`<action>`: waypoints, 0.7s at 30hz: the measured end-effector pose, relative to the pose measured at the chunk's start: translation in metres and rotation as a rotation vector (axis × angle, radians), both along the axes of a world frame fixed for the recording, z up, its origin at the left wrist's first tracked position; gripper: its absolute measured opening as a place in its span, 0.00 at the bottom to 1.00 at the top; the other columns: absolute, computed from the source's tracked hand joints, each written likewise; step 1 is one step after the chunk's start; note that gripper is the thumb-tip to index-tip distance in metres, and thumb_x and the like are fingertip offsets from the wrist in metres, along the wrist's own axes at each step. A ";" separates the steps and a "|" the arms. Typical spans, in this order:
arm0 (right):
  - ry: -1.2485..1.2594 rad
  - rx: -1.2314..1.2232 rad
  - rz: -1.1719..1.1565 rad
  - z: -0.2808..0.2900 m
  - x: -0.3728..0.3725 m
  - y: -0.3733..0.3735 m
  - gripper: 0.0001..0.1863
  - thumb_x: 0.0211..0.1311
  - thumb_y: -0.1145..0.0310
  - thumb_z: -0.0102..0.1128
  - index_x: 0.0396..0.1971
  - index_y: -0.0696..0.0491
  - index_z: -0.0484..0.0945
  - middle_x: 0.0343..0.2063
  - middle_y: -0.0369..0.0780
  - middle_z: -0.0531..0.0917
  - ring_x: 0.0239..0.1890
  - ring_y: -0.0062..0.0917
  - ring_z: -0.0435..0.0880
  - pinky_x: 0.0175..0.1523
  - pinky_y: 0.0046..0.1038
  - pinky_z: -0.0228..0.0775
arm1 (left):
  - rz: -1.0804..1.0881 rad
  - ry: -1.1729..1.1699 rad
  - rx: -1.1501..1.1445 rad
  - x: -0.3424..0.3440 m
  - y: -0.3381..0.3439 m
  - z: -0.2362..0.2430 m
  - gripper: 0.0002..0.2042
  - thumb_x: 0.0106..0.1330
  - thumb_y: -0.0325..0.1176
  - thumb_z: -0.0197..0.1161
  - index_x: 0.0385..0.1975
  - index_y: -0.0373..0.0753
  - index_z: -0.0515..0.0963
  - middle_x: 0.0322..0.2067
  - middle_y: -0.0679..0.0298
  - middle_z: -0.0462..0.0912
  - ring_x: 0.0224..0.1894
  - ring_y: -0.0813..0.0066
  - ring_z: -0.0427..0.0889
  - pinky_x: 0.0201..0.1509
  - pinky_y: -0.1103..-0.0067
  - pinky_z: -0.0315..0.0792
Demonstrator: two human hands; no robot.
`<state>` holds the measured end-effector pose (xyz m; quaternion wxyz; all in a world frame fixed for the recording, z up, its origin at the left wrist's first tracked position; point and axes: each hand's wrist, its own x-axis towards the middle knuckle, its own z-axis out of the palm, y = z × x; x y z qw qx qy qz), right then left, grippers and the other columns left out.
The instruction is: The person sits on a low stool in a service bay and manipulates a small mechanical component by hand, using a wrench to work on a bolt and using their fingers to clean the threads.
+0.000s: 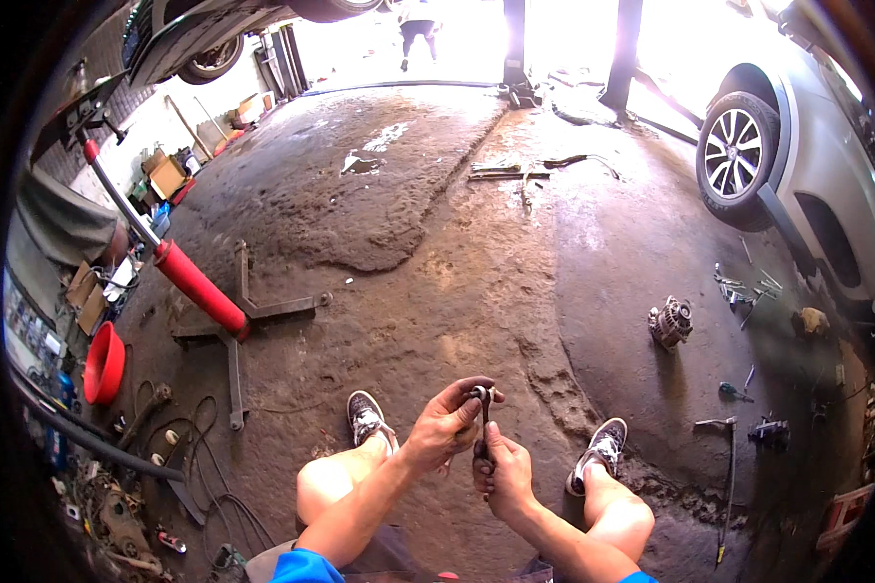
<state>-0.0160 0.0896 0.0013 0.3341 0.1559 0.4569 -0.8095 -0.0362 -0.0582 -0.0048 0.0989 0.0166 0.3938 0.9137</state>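
Observation:
Held upright between my hands is a dark metal wrench (482, 420) with a ring-shaped head. The fingers of my left hand (441, 428) are closed around that head. They seem to pinch a small piece at the ring, too small to name. Lower down, my right hand (507, 474) wraps around the handle, with its thumb pointing up along the shaft. Both hands are in front of me between my bent knees, above the brown, uneven floor.
An alternator (670, 323) sits on the floor to the right, near scattered hand tools (745, 289) and a long-handled bar (728, 491). A red jack (199, 287) on metal legs stands left, beside a red funnel (105, 363). A silver car (826, 165) stands far right.

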 end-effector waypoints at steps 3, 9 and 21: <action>-0.024 -0.016 -0.104 -0.002 0.004 -0.003 0.22 0.68 0.46 0.53 0.23 0.49 0.70 0.12 0.30 0.65 0.10 0.14 0.57 0.15 0.19 0.46 | 0.050 -0.045 0.007 -0.001 0.010 -0.006 0.16 0.72 0.32 0.54 0.57 0.38 0.70 0.49 0.56 0.79 0.18 0.89 0.67 0.17 0.89 0.60; -0.037 0.034 -0.208 -0.004 0.005 -0.004 0.22 0.66 0.48 0.58 0.22 0.50 0.71 0.13 0.30 0.67 0.10 0.14 0.60 0.15 0.20 0.47 | 0.115 -0.119 -0.052 -0.001 0.016 -0.016 0.17 0.69 0.34 0.60 0.55 0.37 0.72 0.44 0.63 0.81 0.24 0.89 0.71 0.24 0.89 0.66; -0.160 0.013 -0.244 -0.007 -0.023 0.009 0.22 0.63 0.45 0.60 0.23 0.49 0.72 0.11 0.29 0.66 0.09 0.14 0.60 0.14 0.19 0.47 | 0.096 -0.280 -0.551 -0.001 0.040 -0.014 0.18 0.71 0.51 0.52 0.30 0.41 0.69 0.20 0.74 0.66 0.17 0.87 0.63 0.17 0.84 0.58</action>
